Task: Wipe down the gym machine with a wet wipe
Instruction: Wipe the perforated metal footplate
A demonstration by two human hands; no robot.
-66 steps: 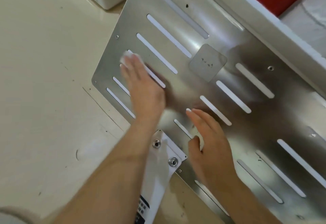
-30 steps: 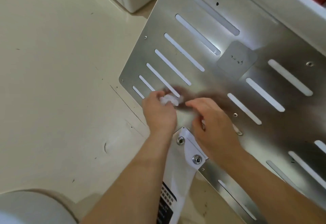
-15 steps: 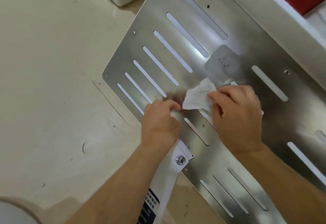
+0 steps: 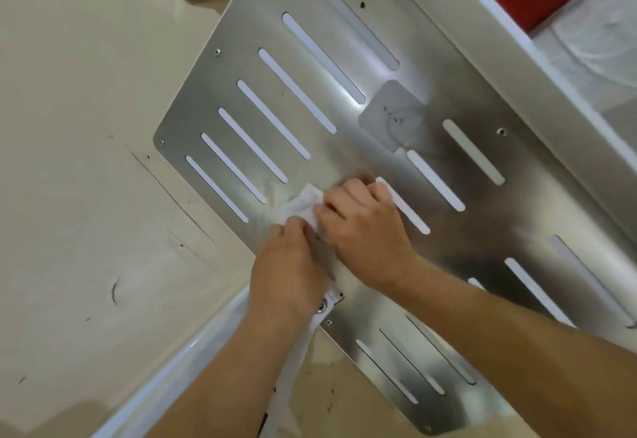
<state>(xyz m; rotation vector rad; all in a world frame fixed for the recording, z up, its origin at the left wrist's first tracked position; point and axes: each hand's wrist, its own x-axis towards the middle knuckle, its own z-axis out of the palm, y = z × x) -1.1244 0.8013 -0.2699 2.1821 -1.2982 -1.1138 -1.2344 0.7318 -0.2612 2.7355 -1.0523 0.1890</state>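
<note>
Brushed steel, cut with rows of long slots, fills the centre and right of the frame as a person's two hands meet over the machine's metal plate (image 4: 344, 148), with pale floor (image 4: 86, 161) at left. A bunched white wet wipe (image 4: 300, 207) sits on the plate just left of centre, pinched between the curled fingers of the left hand (image 4: 291, 272) below it and the right hand (image 4: 365, 230) beside it, both closed on the wipe.
</note>
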